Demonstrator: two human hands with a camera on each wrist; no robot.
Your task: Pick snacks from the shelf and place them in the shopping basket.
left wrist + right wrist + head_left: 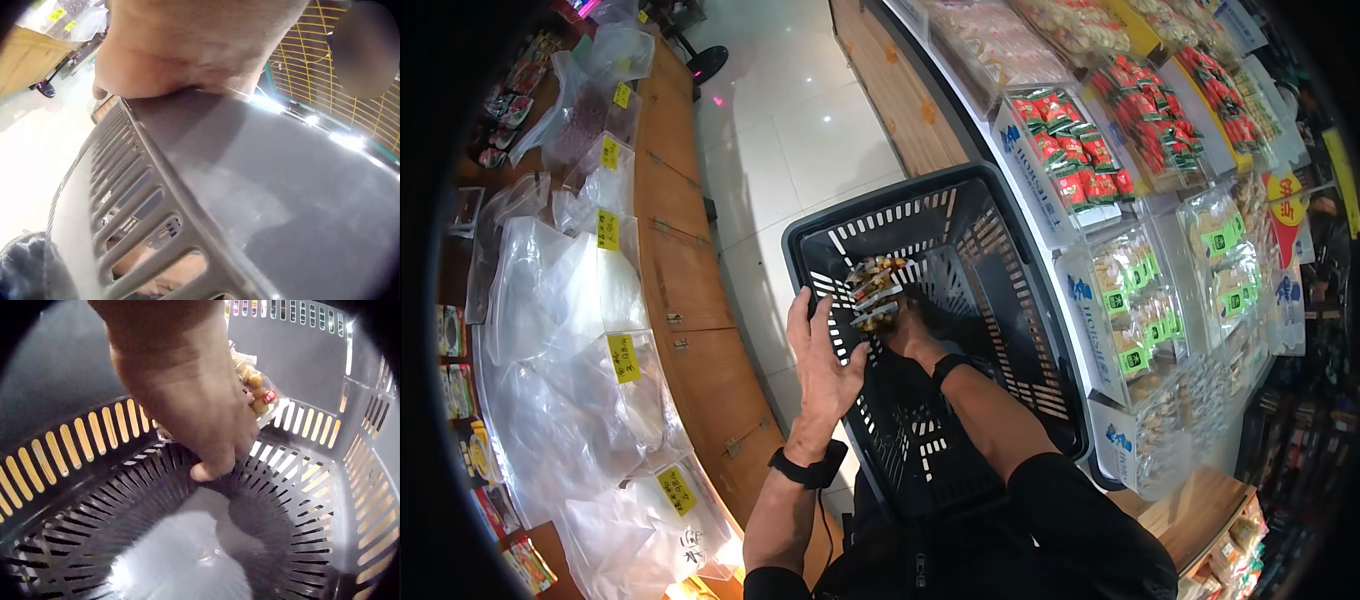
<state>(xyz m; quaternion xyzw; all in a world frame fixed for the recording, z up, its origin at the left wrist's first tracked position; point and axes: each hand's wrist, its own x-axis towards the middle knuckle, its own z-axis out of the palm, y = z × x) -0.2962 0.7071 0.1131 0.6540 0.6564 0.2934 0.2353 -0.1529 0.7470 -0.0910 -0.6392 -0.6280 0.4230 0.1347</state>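
Note:
A black slotted shopping basket (880, 195) sits in front of me. My left hand (820, 365) holds its near left rim, thumb inside and fingers up the outer wall; in the left wrist view the left hand (187, 44) rests on the basket wall (250, 187). My right hand (910, 335) reaches inside the basket and grips a bunch of clear snack packets (875, 290) with brownish pieces in them. In the right wrist view the right hand (187, 394) has its fingers curled, the snack packets (257, 384) just beyond them, above the bare basket floor (187, 537).
A curved display on the right holds red packets (1080, 150) and green-labelled packets (1140, 310). On the left, a wooden counter (690, 290) carries clear plastic bags with yellow labels (580, 330). A white tiled aisle (800, 130) runs ahead between them.

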